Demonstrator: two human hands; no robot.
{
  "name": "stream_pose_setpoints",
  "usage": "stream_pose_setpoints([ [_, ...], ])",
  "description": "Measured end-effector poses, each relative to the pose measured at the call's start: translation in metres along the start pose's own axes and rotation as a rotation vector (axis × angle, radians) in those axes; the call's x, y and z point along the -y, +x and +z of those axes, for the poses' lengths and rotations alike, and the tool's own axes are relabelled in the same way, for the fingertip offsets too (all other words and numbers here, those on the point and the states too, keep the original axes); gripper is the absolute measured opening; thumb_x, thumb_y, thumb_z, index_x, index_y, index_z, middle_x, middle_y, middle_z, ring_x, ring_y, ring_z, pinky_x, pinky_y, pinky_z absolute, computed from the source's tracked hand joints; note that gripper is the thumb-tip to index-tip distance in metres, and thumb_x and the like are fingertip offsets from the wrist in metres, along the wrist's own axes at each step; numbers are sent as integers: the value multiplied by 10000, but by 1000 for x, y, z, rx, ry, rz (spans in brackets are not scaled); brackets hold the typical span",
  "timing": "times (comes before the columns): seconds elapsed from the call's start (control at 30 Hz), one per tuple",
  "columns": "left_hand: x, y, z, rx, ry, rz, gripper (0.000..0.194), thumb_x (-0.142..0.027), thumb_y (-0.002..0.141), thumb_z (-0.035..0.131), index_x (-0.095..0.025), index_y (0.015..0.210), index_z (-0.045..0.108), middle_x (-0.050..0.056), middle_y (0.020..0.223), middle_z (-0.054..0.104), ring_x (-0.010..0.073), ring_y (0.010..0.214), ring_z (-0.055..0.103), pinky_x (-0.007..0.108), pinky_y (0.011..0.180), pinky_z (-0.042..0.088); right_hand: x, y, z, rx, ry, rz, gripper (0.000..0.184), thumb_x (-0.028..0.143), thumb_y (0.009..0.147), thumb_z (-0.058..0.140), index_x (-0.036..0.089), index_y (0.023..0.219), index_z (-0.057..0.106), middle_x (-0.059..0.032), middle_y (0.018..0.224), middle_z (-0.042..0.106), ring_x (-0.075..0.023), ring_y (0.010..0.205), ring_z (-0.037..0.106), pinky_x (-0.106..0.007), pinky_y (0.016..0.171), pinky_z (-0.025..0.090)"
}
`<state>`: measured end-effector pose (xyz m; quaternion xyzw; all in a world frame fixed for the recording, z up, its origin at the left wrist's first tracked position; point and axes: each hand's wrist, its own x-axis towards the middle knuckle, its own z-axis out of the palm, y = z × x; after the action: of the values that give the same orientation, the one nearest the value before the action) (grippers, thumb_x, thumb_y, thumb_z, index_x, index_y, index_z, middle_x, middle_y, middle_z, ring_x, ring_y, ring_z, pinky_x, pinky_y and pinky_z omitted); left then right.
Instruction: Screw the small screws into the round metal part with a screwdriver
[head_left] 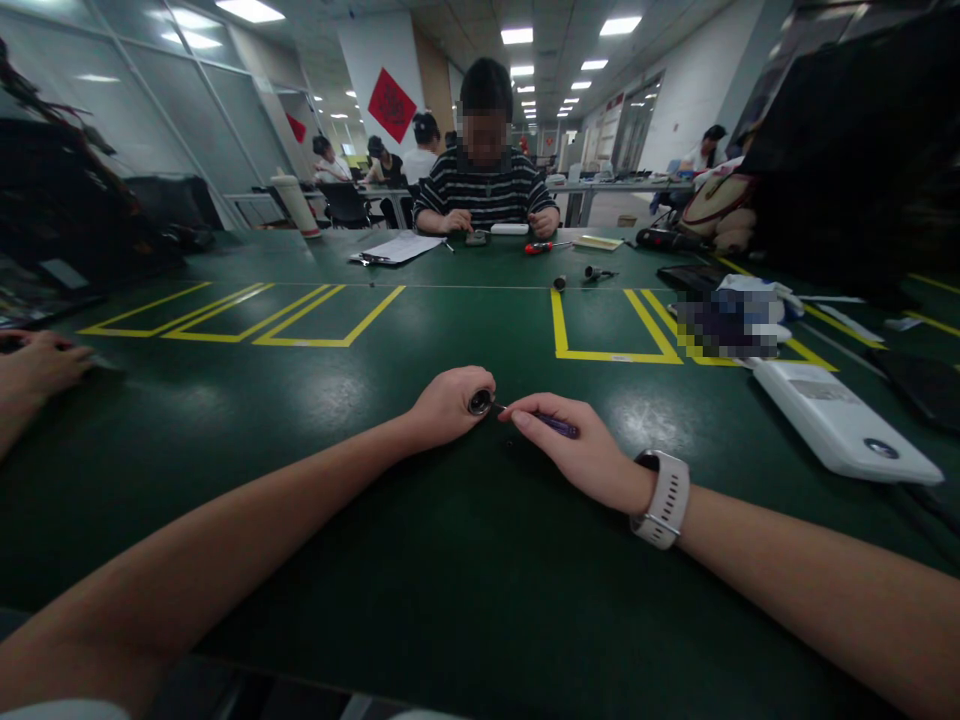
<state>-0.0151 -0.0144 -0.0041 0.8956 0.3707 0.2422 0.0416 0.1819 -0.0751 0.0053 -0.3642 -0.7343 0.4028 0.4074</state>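
Observation:
My left hand (448, 405) rests on the green table (315, 480), its fingers closed round a small round black part with a shiny ring (480, 403). Just to its right, my right hand (581, 455) pinches a thin purple-handled tool (551, 424), and the tool's tip touches the round part. A white watch (663, 499) sits on my right wrist. Both forearms lie low over the table.
A white flat device (840, 420) lies at the right. Yellow tape boxes (607, 325) mark the table. Across it a person in a striped shirt (486, 190) handles a small object, with papers (397, 248) and a red screwdriver (541, 246) nearby. Another person's hand (41, 365) rests at the left edge.

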Motion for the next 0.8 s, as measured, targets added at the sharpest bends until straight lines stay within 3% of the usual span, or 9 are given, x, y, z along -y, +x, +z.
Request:
stream_pose_setpoints([
  [0.3,-2,-2,-2,-2,-70,61,84,-144,757,503,-164,676,491,-14,642,505,107,589,489,227,559,384,-11,7,-1,-12,512,210,179,310,819,555,198,849,690,-50,903,698,-175,882,604,-331,758,430],
  [0.4,-2,-2,-2,-5,-79,51,89,-153,760,507,-167,674,487,-18,639,500,105,584,486,223,553,383,-9,6,0,-28,486,184,188,324,830,542,202,855,684,-44,907,694,-177,888,601,-327,752,436],
  [0.6,-2,-2,-2,16,9,25,60,-126,736,512,-160,687,511,0,662,528,125,620,511,244,590,397,-5,2,1,8,159,37,203,324,860,513,230,926,681,-24,927,672,-175,906,599,-336,796,439],
  [0.8,-2,-2,-2,60,146,78,78,-127,748,484,-151,704,544,22,682,548,147,641,518,271,614,391,-11,6,1,-7,359,149,185,319,834,545,203,862,686,-39,904,686,-177,895,597,-330,762,431],
])
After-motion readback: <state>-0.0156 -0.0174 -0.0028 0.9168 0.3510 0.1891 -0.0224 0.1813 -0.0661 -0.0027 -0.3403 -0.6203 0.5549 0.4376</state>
